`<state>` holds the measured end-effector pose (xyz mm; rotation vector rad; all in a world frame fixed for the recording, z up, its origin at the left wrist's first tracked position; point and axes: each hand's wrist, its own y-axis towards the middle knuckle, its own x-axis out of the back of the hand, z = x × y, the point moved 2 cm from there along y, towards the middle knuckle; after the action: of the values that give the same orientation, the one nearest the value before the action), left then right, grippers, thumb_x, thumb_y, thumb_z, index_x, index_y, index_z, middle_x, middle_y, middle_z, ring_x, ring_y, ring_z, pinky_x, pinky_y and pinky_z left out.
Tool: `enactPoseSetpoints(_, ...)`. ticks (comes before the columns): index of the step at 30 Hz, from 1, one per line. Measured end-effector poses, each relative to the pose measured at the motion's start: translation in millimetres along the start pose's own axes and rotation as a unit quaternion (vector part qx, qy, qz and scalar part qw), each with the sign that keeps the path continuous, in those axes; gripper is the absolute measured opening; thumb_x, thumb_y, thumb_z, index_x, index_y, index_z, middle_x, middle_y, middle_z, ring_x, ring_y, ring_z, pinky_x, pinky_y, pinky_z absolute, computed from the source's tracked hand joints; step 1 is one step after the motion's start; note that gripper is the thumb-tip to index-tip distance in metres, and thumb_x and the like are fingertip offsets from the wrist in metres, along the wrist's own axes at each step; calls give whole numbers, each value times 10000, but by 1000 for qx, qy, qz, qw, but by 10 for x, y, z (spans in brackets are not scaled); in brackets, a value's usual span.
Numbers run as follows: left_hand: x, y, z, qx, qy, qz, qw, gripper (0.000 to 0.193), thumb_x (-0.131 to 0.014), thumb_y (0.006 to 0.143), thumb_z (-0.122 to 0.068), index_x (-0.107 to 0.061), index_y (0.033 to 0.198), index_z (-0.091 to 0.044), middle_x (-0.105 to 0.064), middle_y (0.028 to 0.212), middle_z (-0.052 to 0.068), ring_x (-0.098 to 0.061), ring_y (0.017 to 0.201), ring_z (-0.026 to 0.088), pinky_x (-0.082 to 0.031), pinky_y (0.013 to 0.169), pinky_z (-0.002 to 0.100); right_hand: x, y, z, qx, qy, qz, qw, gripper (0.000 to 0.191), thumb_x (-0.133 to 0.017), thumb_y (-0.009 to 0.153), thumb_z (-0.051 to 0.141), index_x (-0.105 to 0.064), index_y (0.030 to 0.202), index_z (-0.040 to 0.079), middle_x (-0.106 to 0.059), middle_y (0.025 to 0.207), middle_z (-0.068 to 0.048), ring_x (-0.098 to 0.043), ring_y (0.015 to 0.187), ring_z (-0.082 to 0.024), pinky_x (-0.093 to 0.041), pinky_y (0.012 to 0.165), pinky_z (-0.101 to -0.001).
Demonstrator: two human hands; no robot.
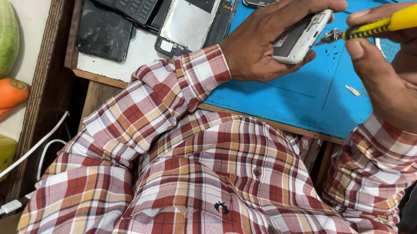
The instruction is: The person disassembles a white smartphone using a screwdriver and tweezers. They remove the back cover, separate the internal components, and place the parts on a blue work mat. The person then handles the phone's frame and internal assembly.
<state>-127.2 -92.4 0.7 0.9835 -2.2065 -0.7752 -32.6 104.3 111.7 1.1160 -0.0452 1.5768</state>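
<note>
The left hand (262, 35) clasps a small grey phone (301, 36) over the blue mat (300, 96). At three o'clock, the right hand (407, 68) pinches a yellow screwdriver (406, 17), tip touching the phone.

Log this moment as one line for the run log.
left hand: grips small phone | right hand: holds yellow screwdriver, tip at phone's end | below: blue mat | beyond: opened phones

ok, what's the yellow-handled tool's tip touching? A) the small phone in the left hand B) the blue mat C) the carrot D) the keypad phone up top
A: the yellow-handled screwdriver in the right hand has its tip against the end of the small phone gripped by the left hand.
</note>
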Motion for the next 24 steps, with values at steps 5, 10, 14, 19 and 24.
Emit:
enactPoseSetpoints(5,3,-19,3,5,-6,6,1000,665,-780,1042,-163,-344,1540,-231,-535,1483,52,-591,1370,254,-520,1184,371,11,36,-1,19,-29,22,999,403,-785,995,-114,-495,1274,-89,-660,1188,-300,-711,1032,-295,-602,895,-330)
enactPoseSetpoints(10,5,-3,-19,21,2,7,1000,658,-769,1033,-162,-359,1542,-235,-571,1435,41,-618,1330,247,-534,1151,369,-44,20,0,-81,10,-19,997,293,-783,1071,-87,-552,1251,-98,-693,1188,-250,-716,1049,-255,-605,941,-300)
enactPoseSetpoints(14,10,27,-45,-2,-2,-6,1000,662,-799,1027,-175,-356,1516,-225,-575,1400,59,-612,1305,273,-522,1131,391,1,72,44,-99,57,10,993,235,-745,1093,-54,-579,1253,-96,-692,1201,-223,-714,1092,-232,-589,983,-275)
enactPoseSetpoints(19,18,8,-42,16,-8,0,1000,664,-797,1017,-170,-363,1517,-226,-586,1419,55,-626,1289,272,-534,1146,405,-21,123,60,-33,13,-1,999,305,-772,1017,-97,-544,1218,-112,-644,1140,-251,-695,1033,-247,-584,917,-284)
enactPoseSetpoints(24,10,-4,-13,10,-9,-4,1000,674,-756,1013,-130,-348,1538,-243,-558,1458,38,-622,1333,253,-544,1144,368,-22,50,20,-127,91,-50,986,279,-740,1034,-33,-523,1207,-66,-685,1168,-192,-725,1046,-200,-610,929,-262)
